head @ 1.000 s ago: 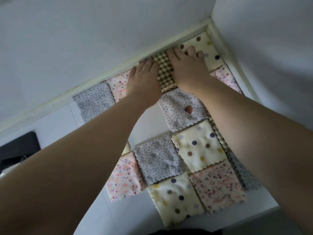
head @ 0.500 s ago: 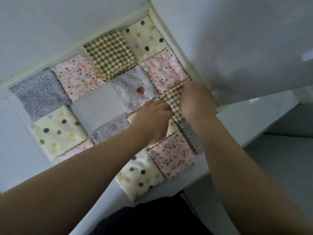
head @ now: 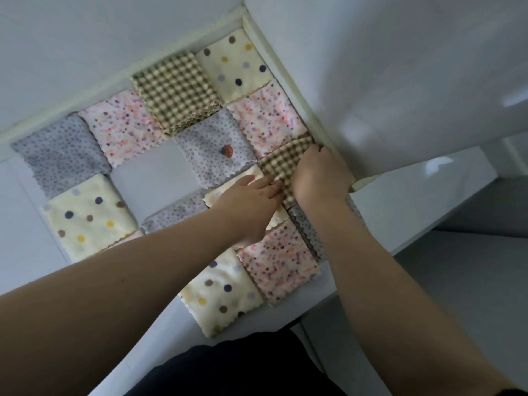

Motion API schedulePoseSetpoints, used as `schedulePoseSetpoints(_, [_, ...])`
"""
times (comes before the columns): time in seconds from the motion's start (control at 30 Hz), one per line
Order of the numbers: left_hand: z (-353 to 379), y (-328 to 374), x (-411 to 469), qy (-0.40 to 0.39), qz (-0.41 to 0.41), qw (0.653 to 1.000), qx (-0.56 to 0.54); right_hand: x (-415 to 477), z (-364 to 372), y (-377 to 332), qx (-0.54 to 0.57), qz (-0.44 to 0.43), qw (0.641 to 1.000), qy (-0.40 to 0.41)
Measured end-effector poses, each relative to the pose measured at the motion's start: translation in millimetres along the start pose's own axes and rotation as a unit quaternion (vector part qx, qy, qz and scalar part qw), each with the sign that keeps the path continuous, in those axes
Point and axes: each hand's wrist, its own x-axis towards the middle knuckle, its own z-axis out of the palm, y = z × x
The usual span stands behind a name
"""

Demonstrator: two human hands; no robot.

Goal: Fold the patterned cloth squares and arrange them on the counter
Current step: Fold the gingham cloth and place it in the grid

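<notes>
- The grey dotted square [head: 60, 151] and the cream polka-dot square [head: 88, 215] lie flat, edge to edge, starting a patchwork grid on the counter [head: 400, 195].
- A bare gap [head: 151, 172] in the grid probably awaits another square.
- The gingham stack [head: 177, 90] sits against the back wall, several folded layers deep.
- A small reddish-brown object [head: 227, 150], too small to identify, rests on a grey square.
- The left hand [head: 251, 207] lays straight fingers on the gingham cloth [head: 278, 164], likely pinning it down.
- The right hand [head: 320, 178] curls its fingers over the cloth's far edge by the side wall, pinching it to fit its slot.
- No container shows; every cloth lies directly on the counter.
</notes>
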Motion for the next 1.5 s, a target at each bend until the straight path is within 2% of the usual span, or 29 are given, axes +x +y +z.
schedulePoseSetpoints(0.1, [-2,-3,-1,-0.010,0.005,1.000,0.004,4,-2,2,0.038,0.013,0.999,-0.014])
schedulePoseSetpoints(0.23, [1,-5,1,-0.008,0.011,1.000,-0.019,2,-10,5,0.040,-0.040,0.998,0.043])
schedulePoseSetpoints(0.3, [0,-7,2,0.030,0.006,0.996,-0.084,0,-15,5,0.053,-0.082,0.993,0.070])
schedulePoseSetpoints(0.33, [-1,-8,1,0.068,-0.019,0.984,-0.165,-1,-19,4,0.082,-0.095,0.990,0.070])
schedulePoseSetpoints(0.37, [-4,-9,-1,0.106,-0.066,0.953,-0.277,-3,-24,3,0.130,-0.103,0.984,0.061])
schedulePoseSetpoints(0.4, [-7,-10,-4,0.145,-0.121,0.896,-0.401,-5,-29,2,0.189,-0.106,0.975,0.045])
schedulePoseSetpoints(0.43, [-11,-12,-8,0.191,-0.171,0.816,-0.518,-7,-34,1,0.251,-0.109,0.961,0.026])
schedulePoseSetpoints(0.5, [-18,-18,-14,0.246,-0.263,0.658,-0.661,-13,-44,-4,0.363,-0.114,0.925,-0.001])
schedulePoseSetpoints(0.57, [-25,-27,-17,0.241,-0.281,0.549,-0.750,-18,-53,-12,0.458,-0.113,0.882,-0.014])
schedulePoseSetpoints(0.67, [-37,-40,-29,0.213,-0.236,0.423,-0.848,-18,-62,-31,0.569,-0.106,0.814,-0.057])
schedulePoseSetpoints(0.73, [-43,-52,-38,0.204,-0.217,0.345,-0.890,-13,-62,-44,0.601,-0.103,0.789,-0.076])
schedulePoseSetpoints(0.77, [-43,-58,-40,0.211,-0.218,0.317,-0.899,-10,-60,-50,0.605,-0.105,0.785,-0.077])
schedulePoseSetpoints(0.8, [-44,-65,-42,0.228,-0.235,0.306,-0.894,-6,-59,-56,0.602,-0.110,0.788,-0.073])
schedulePoseSetpoints(0.87, [-42,-79,-41,0.269,-0.292,0.317,-0.861,4,-54,-68,0.578,-0.127,0.805,-0.049])
schedulePoseSetpoints(1.03, [-35,-117,-35,0.318,-0.387,0.420,-0.757,38,-39,-105,0.492,-0.176,0.852,-0.031])
schedulePoseSetpoints(1.07, [-35,-125,-35,0.327,-0.401,0.429,-0.741,46,-37,-113,0.474,-0.187,0.860,-0.028])
schedulePoseSetpoints(1.13, [-36,-139,-32,0.345,-0.416,0.424,-0.727,62,-35,-128,0.453,-0.204,0.868,-0.018])
schedulePoseSetpoints(1.2, [-37,-149,-29,0.363,-0.431,0.438,-0.700,78,-35,-143,0.433,-0.221,0.874,-0.004])
schedulePoseSetpoints(1.27, [-39,-157,-25,0.390,-0.436,0.475,-0.658,93,-35,-155,0.408,-0.234,0.883,0.010])
schedulePoseSetpoints(1.4, [-41,-177,-16,0.433,-0.433,0.581,-0.536,113,-32,-172,0.390,-0.238,0.889,0.015])
schedulePoseSetpoints(1.5, [-38,-190,-8,0.434,-0.434,0.604,-0.509,121,-28,-179,0.370,-0.240,0.897,0.014])
